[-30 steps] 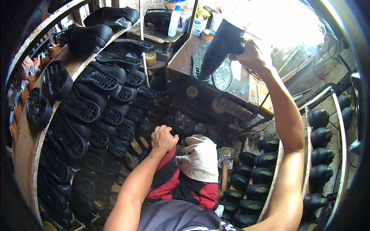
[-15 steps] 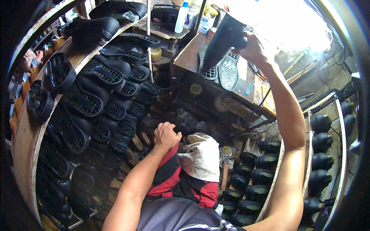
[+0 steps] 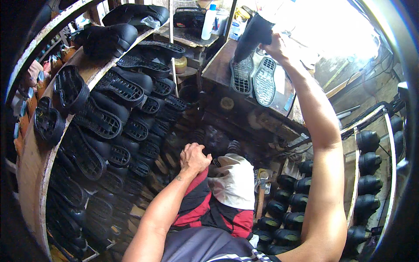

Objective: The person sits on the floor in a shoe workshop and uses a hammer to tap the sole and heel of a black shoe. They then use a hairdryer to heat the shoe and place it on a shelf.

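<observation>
My right hand (image 3: 277,49) reaches out over the workbench, closed round the handle of a black hair dryer (image 3: 254,37). The dryer tilts downward, its lower end at the far end of a black shoe sole (image 3: 242,81). Whether the two touch, I cannot tell. Beside that sole lies a second sole (image 3: 264,83), its wavy pattern shining in the light. My left hand (image 3: 194,158) rests on my left knee, holding nothing, with fingers loosely bent and apart. A whitish cloth (image 3: 231,185) is draped over my other leg.
Rows of black shoes and soles fill the rack (image 3: 32,192) on my left. Black shoes also line a rack (image 3: 388,148) on the right. A bottle (image 3: 208,24) and a radio (image 3: 187,18) stand beyond the workbench (image 3: 216,67). A hammer (image 3: 260,198) is beside my leg.
The hair dryer has shifted slightly away from me, uncovering more of the left sole. My left hand stays on the knee. The whole view has shifted a little.
</observation>
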